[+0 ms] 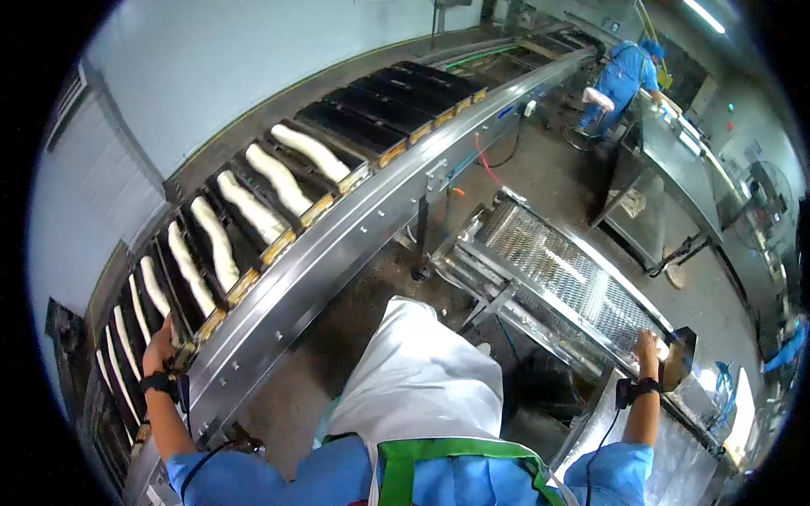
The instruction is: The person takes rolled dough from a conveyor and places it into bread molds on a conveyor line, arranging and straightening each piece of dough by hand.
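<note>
My left hand (159,347) rests at the near end of a long black baking pan, its fingers stretched out along the pan's end beside a strip of dough (154,287). Similar pale strips, such as this dough strip (215,244), lie one per pan in the row of pans. Far to the right, my right hand (647,347) is at the lower end of a metal mesh conveyor (561,274), fingers curled closed. Something whitish shows right beside it; what the fingers hold is hidden.
The pans sit on a long steel conveyor (354,232) that curves away to the back. Black pans (392,105) without visible dough stand farther along. A co-worker in blue (624,80) bends over a steel table (675,160). A fan (768,198) stands at the right.
</note>
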